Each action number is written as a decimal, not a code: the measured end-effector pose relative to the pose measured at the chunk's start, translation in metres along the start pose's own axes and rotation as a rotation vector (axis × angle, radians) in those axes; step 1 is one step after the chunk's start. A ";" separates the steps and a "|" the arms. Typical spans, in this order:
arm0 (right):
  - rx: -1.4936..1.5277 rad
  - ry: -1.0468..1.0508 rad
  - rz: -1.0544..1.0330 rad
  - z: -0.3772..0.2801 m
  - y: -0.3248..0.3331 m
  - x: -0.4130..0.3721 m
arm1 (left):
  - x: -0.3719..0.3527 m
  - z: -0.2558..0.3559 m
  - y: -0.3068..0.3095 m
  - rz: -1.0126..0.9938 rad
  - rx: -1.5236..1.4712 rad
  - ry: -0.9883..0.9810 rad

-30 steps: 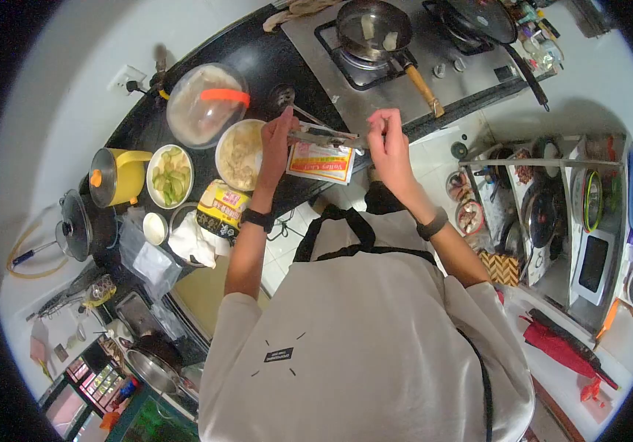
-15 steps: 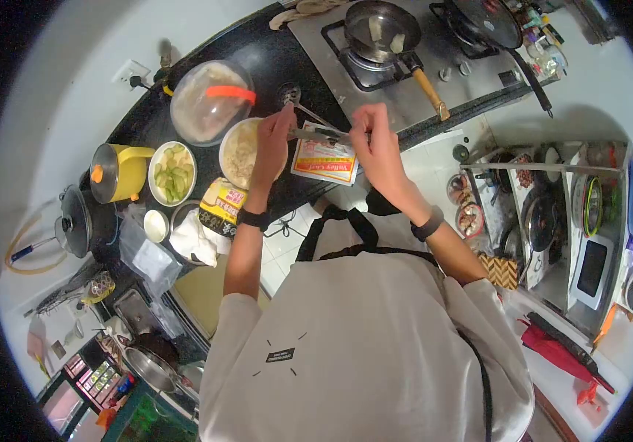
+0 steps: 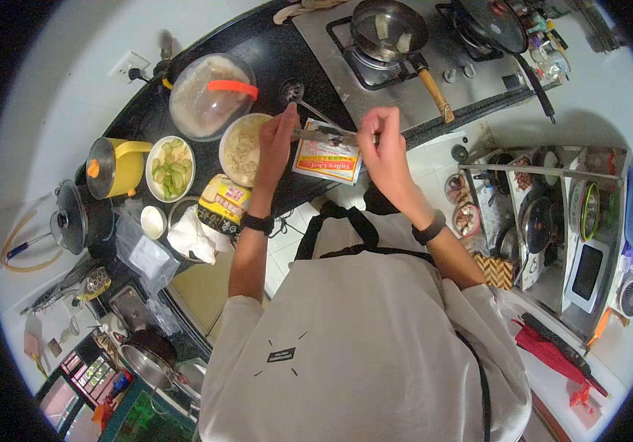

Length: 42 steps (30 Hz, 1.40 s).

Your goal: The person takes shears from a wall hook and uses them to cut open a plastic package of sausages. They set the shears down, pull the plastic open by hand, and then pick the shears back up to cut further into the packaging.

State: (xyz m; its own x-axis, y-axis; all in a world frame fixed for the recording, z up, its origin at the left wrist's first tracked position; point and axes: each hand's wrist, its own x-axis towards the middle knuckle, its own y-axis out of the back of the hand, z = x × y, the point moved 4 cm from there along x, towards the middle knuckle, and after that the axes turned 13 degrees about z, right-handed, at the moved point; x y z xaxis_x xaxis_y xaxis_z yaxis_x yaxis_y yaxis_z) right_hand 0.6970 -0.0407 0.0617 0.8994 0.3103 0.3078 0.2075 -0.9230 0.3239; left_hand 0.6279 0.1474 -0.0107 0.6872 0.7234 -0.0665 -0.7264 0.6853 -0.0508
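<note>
My left hand (image 3: 277,134) and my right hand (image 3: 386,147) are both closed at opposite ends of a flat, narrow metal utensil (image 3: 318,135), whose exact kind I cannot tell. A dark patch shows on it near the right fingers. Below it, a white, red and yellow packet marked Valley Chef (image 3: 329,163) lies at the counter's edge. Just left of my left hand is a bowl of pale shredded or doughy food (image 3: 240,152), partly hidden by that hand. Behind the utensil lies a slotted spoon (image 3: 292,90), its handle pointing toward my right hand.
A clear-lidded bowl with an orange strip (image 3: 233,89), a bowl of green slices (image 3: 172,171), a yellow pot (image 3: 131,163) and a yellow printed bag (image 3: 222,199) crowd the left counter. On the stove (image 3: 434,92) sits a wooden-handled pan (image 3: 388,33) holding pale pieces, beside a lidded pan (image 3: 489,28).
The view has shifted slightly. My right hand has turned a little and moved slightly along the utensil's end; both hands keep hold of it.
</note>
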 end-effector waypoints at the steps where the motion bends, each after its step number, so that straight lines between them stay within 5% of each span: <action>1: 0.001 -0.007 0.002 0.001 0.000 0.000 | 0.000 0.000 0.000 0.005 0.012 -0.016; 14: -0.097 0.061 -0.073 -0.005 -0.015 0.007 | 0.004 -0.016 0.013 0.082 0.032 0.053; 34: -0.266 0.320 -0.147 -0.014 -0.036 0.007 | 0.010 0.004 0.009 0.042 0.117 -0.173; 42: -0.310 0.338 -0.169 -0.009 -0.041 0.013 | 0.017 -0.014 0.016 0.012 0.103 -0.086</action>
State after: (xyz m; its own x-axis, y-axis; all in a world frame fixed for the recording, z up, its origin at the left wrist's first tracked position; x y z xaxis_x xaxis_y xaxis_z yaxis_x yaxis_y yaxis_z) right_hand 0.6970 0.0037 0.0607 0.6771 0.5541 0.4843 0.1695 -0.7578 0.6300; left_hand 0.6279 0.1697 -0.0261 0.6801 0.7328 0.0197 -0.7326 0.6786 0.0529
